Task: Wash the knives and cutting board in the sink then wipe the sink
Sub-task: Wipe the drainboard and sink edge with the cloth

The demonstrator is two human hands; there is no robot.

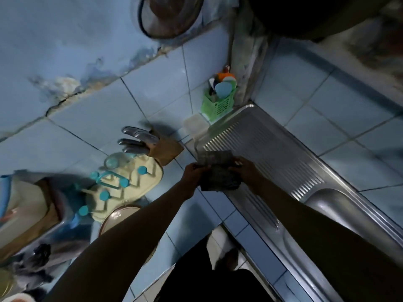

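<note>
Cloth (218, 171) upright, held over drainboard (272, 153) | left hand (194, 173) grip: cloth | right hand (246, 168) grip: cloth

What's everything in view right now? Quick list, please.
cloth: one, dark grey, held in both hands above the drainboard's near edge
drainboard: one, steel, ribbed, running to the corner
sink: one, steel, right of the drainboard, partly behind the right arm
knife block: one, wooden, by the wall tiles, with several grey handles sticking out
caddy: one, green, in the corner, holding utensils
box: one, white, beside the caddy
rack: one, cream with teal knobs, left of the hands
plate: one, brownish, below the rack
left hand: gripping the cloth
right hand: gripping the cloth
</note>
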